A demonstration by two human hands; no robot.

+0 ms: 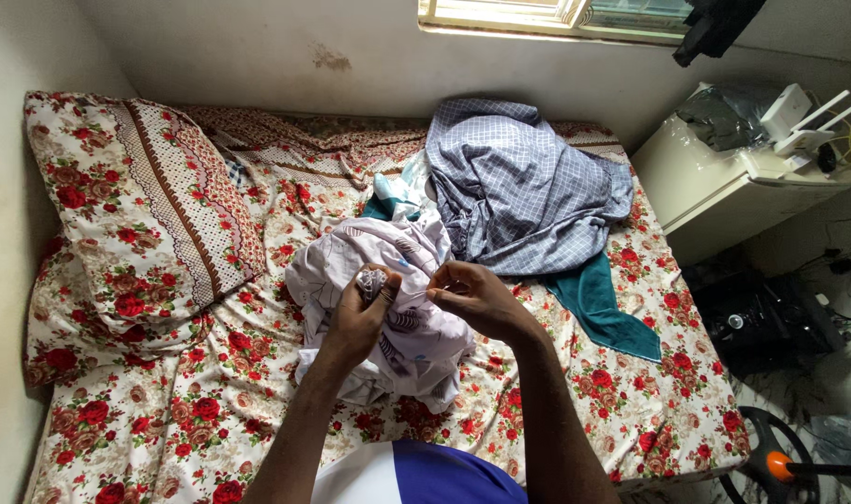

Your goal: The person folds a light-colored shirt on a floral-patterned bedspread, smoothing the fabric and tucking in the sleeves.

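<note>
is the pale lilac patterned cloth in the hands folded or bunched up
Bunched up, not folded. The pale lilac patterned cloth lies in a crumpled heap on the floral bed sheet, with the left hand and right hand pinching its gathered top.

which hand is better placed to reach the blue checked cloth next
Right, probably: the right hand pinches the pale patterned garment on the side nearer the blue checked cloth; the left hand is farther away.

Crumpled pale lilac patterned garment [399, 308], bunched mid-bed on the floral sheet, top edge pinched up.
</note>
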